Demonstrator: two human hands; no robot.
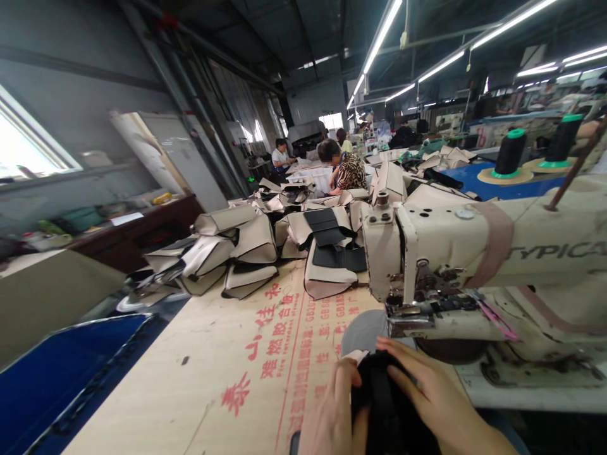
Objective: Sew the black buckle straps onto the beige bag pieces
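"So, where do we have the black piece?"

"We have the black piece low in front of us, between our hands, just short of the working end of the sewing machine. A pale edge shows at its far left corner."

"And how do our hands stand?"

"Our left hand grips the piece, fingers bent around its left side. Our right hand lies on the right side, fingers stretched forward; its thumb is hidden, so we cannot tell whether it pinches."

"What do we find just beyond?"

"Past our fingertips we see a grey disc, near the machine. To the left spreads a plywood table with red lettering."

"And farther out?"

"We see a heap of beige and black pieces across the table's far part, a blue-lined bin off its left edge, and two black thread cones behind the machine. Past the heap, a person in a leopard-print top bends forward; deeper in, we make out a person in white."
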